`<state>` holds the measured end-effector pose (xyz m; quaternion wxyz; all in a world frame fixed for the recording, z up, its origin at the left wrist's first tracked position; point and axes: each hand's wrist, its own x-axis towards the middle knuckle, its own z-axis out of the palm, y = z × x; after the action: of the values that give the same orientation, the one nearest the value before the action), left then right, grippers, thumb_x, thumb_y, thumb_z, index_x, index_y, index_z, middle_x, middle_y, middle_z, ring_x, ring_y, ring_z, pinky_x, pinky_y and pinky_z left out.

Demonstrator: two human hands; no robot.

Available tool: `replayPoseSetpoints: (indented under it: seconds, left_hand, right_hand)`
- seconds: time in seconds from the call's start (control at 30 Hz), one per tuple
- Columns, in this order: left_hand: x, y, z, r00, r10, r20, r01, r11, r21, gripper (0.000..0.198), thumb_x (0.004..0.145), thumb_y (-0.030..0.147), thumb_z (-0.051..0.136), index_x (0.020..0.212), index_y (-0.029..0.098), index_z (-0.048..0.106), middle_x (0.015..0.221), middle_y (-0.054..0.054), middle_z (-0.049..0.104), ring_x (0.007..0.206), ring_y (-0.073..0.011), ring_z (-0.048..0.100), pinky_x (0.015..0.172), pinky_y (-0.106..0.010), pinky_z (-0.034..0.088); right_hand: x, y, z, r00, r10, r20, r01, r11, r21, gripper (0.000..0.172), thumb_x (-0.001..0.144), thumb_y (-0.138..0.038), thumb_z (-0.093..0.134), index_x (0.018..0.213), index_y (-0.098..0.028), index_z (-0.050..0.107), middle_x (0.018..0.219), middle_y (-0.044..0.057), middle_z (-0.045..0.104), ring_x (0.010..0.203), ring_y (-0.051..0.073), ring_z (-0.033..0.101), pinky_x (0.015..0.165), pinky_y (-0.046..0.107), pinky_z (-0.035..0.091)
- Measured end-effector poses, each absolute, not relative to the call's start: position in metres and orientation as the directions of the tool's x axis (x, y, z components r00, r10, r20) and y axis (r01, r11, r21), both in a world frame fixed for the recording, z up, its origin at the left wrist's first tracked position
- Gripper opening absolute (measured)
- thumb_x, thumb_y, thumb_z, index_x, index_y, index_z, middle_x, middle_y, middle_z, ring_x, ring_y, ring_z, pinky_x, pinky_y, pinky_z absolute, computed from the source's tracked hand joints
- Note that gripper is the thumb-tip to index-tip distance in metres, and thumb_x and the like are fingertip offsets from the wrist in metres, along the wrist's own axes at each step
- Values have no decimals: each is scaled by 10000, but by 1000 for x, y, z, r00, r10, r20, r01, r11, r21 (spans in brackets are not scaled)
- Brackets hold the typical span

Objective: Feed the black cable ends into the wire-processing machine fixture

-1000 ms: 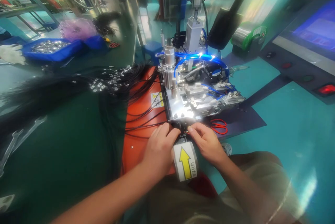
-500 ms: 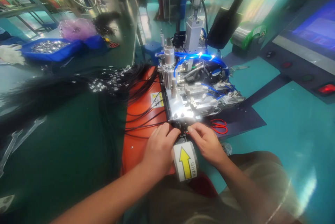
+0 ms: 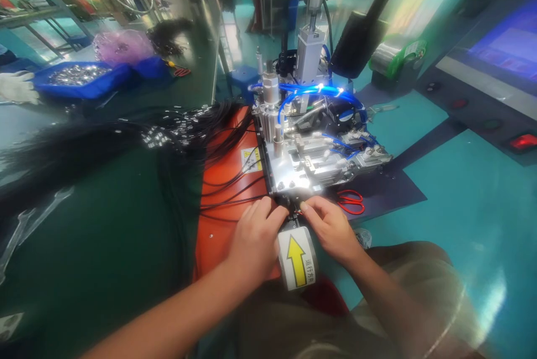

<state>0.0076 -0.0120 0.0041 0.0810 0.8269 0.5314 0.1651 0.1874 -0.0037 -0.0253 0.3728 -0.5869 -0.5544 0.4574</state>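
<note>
At the front edge of the metal machine (image 3: 289, 174), my two hands work close together. My left hand (image 3: 255, 239) has its fingers closed at a small black part of the machine, and what lies under them is hidden. My right hand (image 3: 330, 230) pinches with thumb and forefinger just to the right of that spot; the thing between the tips is too small to name. Below them is a round drum (image 3: 297, 258) with a yellow arrow on a white label. Thin black cables (image 3: 230, 201) run across the orange base (image 3: 213, 258) toward the machine, left of my left hand.
Red-handled scissors (image 3: 351, 202) lie right of the machine. A large bundle of black cables (image 3: 84, 143) with shiny ends covers the dark green table. Wrenches (image 3: 42, 222) lie at the left, a blue tray (image 3: 79, 80) of metal parts behind. A control panel (image 3: 482, 102) stands at right.
</note>
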Motion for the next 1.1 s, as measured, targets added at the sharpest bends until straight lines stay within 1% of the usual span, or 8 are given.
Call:
replayPoseSetpoints:
  seconds: [0.37,0.57,0.8,0.93,1.1]
  left_hand:
    - [7,-11,4,406,893,196,843,-448,298,255,813,24,521,934,205,655,874,-41,523,816,-197,506,713,-301,421]
    - [6,-12,4,425,885,189,842,-464,276,251,805,27,539,931,205,663,866,-42,523,818,-202,499,708,-309,420]
    - [5,-11,6,461,872,164,835,-489,252,234,859,60,524,976,210,660,906,-52,552,848,-211,502,728,-328,418]
    - [4,-11,11,510,850,133,825,-527,204,199,897,93,507,974,209,649,925,-50,569,853,-217,504,727,-347,409]
    - [4,-11,20,548,833,78,820,-554,148,200,877,71,513,964,200,640,902,-49,565,828,-225,496,704,-367,405]
  right_hand:
    - [185,-4,-24,-43,995,-89,311,-72,-948,293,940,-414,506,760,-191,567,694,-13,541,645,145,497,622,264,409]
    - [184,-5,-24,-31,996,-89,329,-74,-942,284,939,-404,504,761,-190,564,710,-7,552,669,149,513,650,269,422]
    - [182,-4,-28,-23,997,-80,333,-68,-940,272,932,-395,500,760,-195,566,704,1,570,676,160,526,663,276,442]
    - [184,-2,-30,-19,998,-68,347,-57,-936,277,921,-406,506,750,-198,568,674,0,573,656,163,527,648,277,447]
    - [183,-1,-27,-27,998,-52,362,-38,-931,291,919,-408,503,725,-196,552,667,-3,559,651,157,515,630,268,431]
